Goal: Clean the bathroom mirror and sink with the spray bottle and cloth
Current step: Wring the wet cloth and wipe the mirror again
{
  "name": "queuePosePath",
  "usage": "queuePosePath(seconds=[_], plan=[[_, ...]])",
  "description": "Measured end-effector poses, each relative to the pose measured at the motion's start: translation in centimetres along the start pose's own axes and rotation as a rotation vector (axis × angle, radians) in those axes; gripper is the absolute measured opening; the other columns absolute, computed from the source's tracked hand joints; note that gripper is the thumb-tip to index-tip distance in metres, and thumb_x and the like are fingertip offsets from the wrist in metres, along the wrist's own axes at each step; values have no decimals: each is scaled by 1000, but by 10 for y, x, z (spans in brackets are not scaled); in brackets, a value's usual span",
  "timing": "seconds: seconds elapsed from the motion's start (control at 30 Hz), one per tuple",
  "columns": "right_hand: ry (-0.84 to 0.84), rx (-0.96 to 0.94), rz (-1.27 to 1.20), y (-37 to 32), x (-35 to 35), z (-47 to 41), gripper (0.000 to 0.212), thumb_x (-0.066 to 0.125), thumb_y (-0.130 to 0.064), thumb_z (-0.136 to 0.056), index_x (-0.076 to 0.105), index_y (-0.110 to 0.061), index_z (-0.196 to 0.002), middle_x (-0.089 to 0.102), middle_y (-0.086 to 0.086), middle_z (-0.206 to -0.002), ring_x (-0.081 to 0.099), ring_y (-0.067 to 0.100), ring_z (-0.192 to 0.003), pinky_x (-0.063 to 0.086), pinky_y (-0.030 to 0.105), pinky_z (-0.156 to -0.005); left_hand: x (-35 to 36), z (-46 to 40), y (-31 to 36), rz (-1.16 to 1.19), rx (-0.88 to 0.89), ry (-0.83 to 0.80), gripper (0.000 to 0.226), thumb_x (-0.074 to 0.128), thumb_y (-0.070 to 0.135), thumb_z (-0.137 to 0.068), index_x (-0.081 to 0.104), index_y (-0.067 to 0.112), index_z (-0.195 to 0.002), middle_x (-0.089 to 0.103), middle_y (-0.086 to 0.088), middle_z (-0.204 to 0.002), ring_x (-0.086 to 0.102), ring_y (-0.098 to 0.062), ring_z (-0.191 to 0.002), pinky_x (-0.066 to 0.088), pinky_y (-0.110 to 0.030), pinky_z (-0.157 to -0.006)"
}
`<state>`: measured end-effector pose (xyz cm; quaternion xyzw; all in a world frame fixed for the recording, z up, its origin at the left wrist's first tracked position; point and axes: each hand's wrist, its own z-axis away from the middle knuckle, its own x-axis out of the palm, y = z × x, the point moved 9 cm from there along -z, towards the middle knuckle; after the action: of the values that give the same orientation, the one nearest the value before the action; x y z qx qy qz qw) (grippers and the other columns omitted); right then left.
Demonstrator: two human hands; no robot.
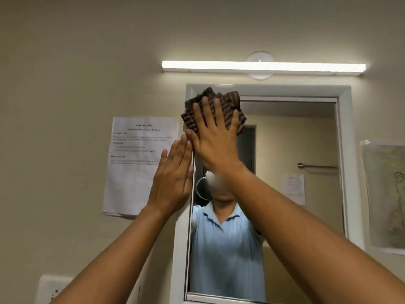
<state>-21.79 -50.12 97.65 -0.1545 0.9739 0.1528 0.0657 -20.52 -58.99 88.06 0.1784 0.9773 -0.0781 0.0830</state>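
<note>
Both hands are reaching up at the mirror point(285, 172). Spread flat, the right hand point(213, 137) is pressing the brown striped cloth point(228, 106) against the glass near the upper left corner, its fingers point(219, 113) splayed and gripping nothing; the cloth is showing above and beside the fingertips. Open and empty, the left hand point(175, 178) is lying flat, apparently resting on the white mirror frame point(180, 249), just below the right thumb. A printed sheet point(140, 163) is hanging on the wall beyond the left fingers.
</note>
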Motion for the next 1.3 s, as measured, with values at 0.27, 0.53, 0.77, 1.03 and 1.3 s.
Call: queuePosePath(seconds=[0.27, 0.53, 0.77, 1.03, 1.3], plan=[[8, -44, -32, -14, 7, 61, 68, 18, -57, -102, 9, -21, -159, 0, 4, -167, -6, 25, -153, -7, 60, -119, -1, 4, -1, 78, -12, 4, 64, 37, 18, -99, 14, 15, -158, 12, -6, -166, 9, -19, -154, 17, -50, -123], [-31, -157, 26, -12, 5, 103, 60, 32, -49, -103, 21, -24, -157, 8, 3, -167, -2, 26, -154, 4, 64, -118, -2, 9, -2, 50, 3, -26, 66, 29, 26, -98, 6, 15, -159, 4, -3, -167, 7, -18, -154, 20, -52, -122], [-62, -74, 94, 66, -14, 67, 61, 23, -52, -102, 13, -31, -158, 3, 1, -167, -5, 26, -154, 3, 65, -116, -6, 10, 11, 167, -68, 74, 68, 30, 24, -97, 3, 20, -159, -3, 5, -167, 60, -36, -119, 58, -41, -79], [-2, 259, 58, 198, -46, 116, 62, 26, -50, -103, 7, -31, -158, -5, -1, -167, -12, 21, -153, 2, 60, -119, -1, 12, 18, 242, -216, 164, 69, 29, 20, -93, 8, 16, -159, 7, -1, -167, 54, -27, -60, 51, -43, -52], [31, 426, 56, 178, -37, 175, 62, 23, -50, -102, 8, -29, -158, -1, 3, -167, -7, 26, -153, 3, 63, -118, 4, 21, 0, 388, -410, 216, 66, 24, 41, -98, 19, 12, -157, 58, -18, -78, 52, -23, -64, 51, -45, -65]])
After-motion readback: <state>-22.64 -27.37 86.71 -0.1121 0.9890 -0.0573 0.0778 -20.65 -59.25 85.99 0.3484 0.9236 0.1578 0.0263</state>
